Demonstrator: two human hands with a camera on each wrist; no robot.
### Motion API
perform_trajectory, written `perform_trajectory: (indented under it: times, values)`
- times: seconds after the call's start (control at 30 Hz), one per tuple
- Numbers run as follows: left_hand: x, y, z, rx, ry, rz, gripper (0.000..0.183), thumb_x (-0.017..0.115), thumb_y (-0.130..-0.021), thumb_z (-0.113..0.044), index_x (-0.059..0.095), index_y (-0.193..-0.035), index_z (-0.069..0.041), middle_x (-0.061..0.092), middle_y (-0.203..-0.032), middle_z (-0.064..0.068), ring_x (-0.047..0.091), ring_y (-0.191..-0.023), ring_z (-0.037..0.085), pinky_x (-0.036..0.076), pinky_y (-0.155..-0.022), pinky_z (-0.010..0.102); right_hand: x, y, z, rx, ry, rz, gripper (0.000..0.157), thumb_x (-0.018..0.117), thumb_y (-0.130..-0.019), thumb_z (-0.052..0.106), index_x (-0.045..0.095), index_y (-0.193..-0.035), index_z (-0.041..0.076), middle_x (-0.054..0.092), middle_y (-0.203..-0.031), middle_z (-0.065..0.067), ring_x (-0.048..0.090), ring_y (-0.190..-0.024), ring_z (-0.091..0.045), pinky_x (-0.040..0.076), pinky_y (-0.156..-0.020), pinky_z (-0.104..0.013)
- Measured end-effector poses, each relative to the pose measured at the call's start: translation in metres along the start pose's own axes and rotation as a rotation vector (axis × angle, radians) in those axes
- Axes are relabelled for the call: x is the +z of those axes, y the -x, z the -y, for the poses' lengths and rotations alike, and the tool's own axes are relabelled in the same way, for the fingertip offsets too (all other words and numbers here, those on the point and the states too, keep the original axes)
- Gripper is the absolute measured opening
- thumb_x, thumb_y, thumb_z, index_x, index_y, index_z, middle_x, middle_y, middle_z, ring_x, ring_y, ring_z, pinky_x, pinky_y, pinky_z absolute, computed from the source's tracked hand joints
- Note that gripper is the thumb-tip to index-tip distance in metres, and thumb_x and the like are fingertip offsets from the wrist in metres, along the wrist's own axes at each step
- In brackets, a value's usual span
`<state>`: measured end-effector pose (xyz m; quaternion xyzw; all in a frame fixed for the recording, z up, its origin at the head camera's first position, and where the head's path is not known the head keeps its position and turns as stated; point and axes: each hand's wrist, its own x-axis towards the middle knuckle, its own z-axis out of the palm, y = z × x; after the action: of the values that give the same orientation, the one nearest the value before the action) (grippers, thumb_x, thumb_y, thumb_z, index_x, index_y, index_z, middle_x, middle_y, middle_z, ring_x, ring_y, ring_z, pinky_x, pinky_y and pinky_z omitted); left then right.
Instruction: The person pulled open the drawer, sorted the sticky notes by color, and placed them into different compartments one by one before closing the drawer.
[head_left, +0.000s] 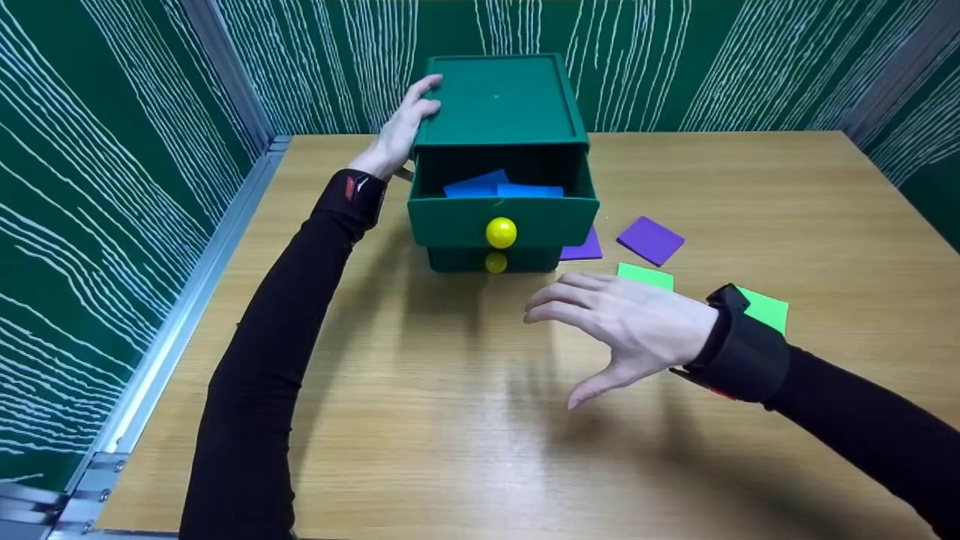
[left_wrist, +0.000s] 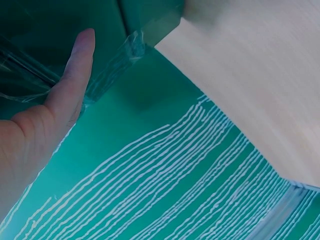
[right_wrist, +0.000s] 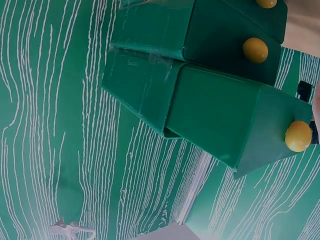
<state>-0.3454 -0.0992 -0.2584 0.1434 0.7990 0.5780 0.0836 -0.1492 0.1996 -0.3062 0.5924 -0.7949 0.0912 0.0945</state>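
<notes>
A green drawer unit [head_left: 495,105] stands at the back of the table with its upper drawer [head_left: 450,223] pulled out. Blue squares [head_left: 529,191] lie inside that drawer, and a yellow knob [head_left: 501,232] sits on its front. My left hand [head_left: 401,131] rests against the unit's left side and top edge; a straight digit [left_wrist: 75,80] lies along the green wall in the left wrist view. In front and to the right, my right hand [head_left: 622,319] hovers above the table, fingers spread and holding nothing. From the right wrist, the pulled-out drawer [right_wrist: 215,115] shows side-on.
Purple squares [head_left: 651,240] lie right of the unit, one partly behind it. Two light green squares [head_left: 763,311] are partly covered by my right hand and wrist. Green walls [head_left: 637,67] with white streaks enclose the wooden table [head_left: 420,420] at the back and sides.
</notes>
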Motion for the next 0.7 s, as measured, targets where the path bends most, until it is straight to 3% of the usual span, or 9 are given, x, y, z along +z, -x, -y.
perform_trajectory:
  times: [0.23, 0.5, 0.7]
  values:
    - [-0.001, 0.001, 0.0, -0.036, -0.003, 0.002, 0.058, 0.03, -0.102, -0.035, 0.017, -0.159, -0.034, 0.006, -0.168, 0.001, 0.018, -0.151, 0.029, 0.023, -0.116, 0.063, -0.007, -0.003, -0.016, 0.063, -0.004, -0.018, 0.084, 0.068, -0.079, 0.07, 0.056, -0.133, 0.007, 0.06, -0.134, -0.01, 0.058, -0.123, -0.028, 0.048, -0.106, -0.046]
    - [-0.002, -0.001, 0.001, 0.022, 0.009, -0.009, 0.059, 0.029, -0.103, -0.029, 0.017, -0.16, -0.025, 0.007, -0.169, 0.003, 0.014, -0.153, 0.021, 0.014, -0.125, 0.038, -0.016, -0.014, -0.051, 0.193, -0.104, -0.051, 0.08, 0.082, -0.077, 0.052, 0.052, -0.137, 0.008, 0.054, -0.137, -0.01, 0.059, -0.119, -0.022, 0.053, -0.099, -0.042]
    - [0.0, -0.002, 0.002, 0.019, -0.006, -0.012, 0.059, 0.029, -0.102, -0.031, 0.018, -0.16, -0.027, 0.006, -0.169, 0.001, 0.011, -0.154, 0.021, 0.014, -0.124, 0.042, -0.014, -0.024, -0.072, 0.254, -0.128, -0.055, 0.075, 0.08, -0.08, 0.049, 0.051, -0.137, 0.009, 0.053, -0.136, -0.009, 0.057, -0.119, -0.023, 0.05, -0.101, -0.043]
